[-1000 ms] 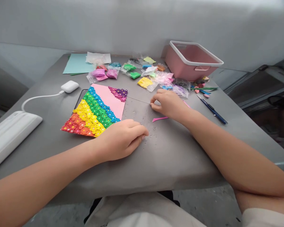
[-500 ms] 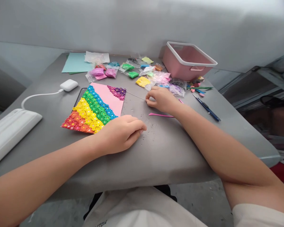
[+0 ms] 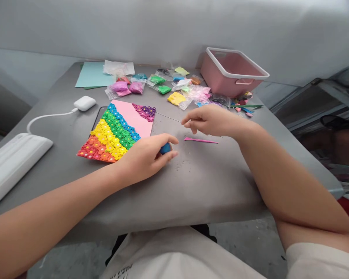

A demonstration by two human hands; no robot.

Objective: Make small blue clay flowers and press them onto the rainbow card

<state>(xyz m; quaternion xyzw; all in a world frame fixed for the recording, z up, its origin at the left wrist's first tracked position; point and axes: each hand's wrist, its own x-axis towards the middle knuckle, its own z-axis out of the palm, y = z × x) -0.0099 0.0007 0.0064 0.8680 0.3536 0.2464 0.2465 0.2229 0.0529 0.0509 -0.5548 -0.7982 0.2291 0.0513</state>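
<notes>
My left hand (image 3: pixel 147 153) rests over the lower right corner of a pink card (image 3: pixel 128 112). A lump of blue clay (image 3: pixel 165 148) sits in its curled fingers, with thumb and forefinger parted in front. Bands of small clay flowers (image 3: pixel 113 133) in red, orange, yellow, green and blue cover much of the card, with purple ones in the top right corner. My right hand (image 3: pixel 209 121) is over the table with its fingertips closed at the near end of a thin metal needle (image 3: pixel 169 117), whose far end reaches the card's right edge. A pink modelling tool (image 3: pixel 201 140) lies below that hand.
Several bags of coloured clay (image 3: pixel 157 80) spread along the back beside a pink basket (image 3: pixel 232 75). Light blue sheets (image 3: pixel 93 75) lie at back left. A white case (image 3: pixel 85 103) is cabled to a white power bank (image 3: pixel 16 166). Clay scraps (image 3: pixel 244 104) sit at right.
My left fingers have parted, and the blue clay now shows between them. My right hand has lifted and shifted slightly right, uncovering the pink tool. The blue pen is now hidden by my right arm.
</notes>
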